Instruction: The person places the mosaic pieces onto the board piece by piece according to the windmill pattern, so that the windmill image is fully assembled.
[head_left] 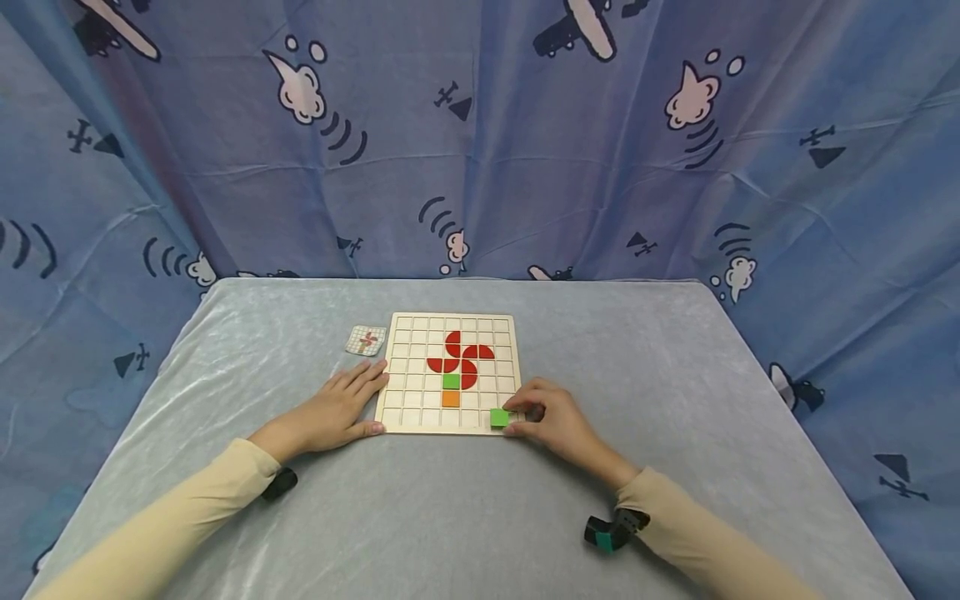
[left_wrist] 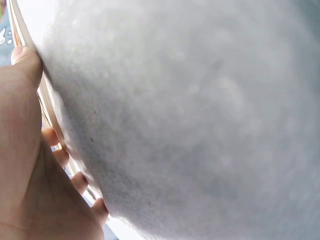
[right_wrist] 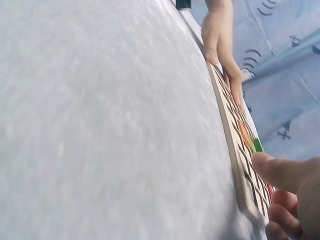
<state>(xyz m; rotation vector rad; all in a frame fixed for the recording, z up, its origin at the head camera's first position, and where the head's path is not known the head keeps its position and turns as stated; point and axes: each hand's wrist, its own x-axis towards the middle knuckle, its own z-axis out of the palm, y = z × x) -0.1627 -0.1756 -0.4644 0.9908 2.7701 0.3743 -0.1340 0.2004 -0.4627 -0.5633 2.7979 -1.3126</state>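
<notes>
A light wooden grid board [head_left: 408,400] lies on the table. Red rounded pieces [head_left: 469,373] form a pinwheel on it, with a green square tile [head_left: 451,381] and an orange square tile [head_left: 451,399] in a column below. Over the board's near right corner, my right hand [head_left: 558,421] pinches another green square tile [head_left: 498,418] between thumb and fingers; that tile also shows at the thumb tip in the right wrist view [right_wrist: 257,145]. My left hand [head_left: 341,408] rests at the board's left edge, fingers extended, fingertips and thumb touching the edge.
A small pattern card [head_left: 366,340] with a printed grid and pinwheel lies left of the board's far corner. Grey cloth [head_left: 637,358] covers the table. Behind it hangs a blue printed curtain [head_left: 495,150]. A dark band [head_left: 617,530] is on the right wrist.
</notes>
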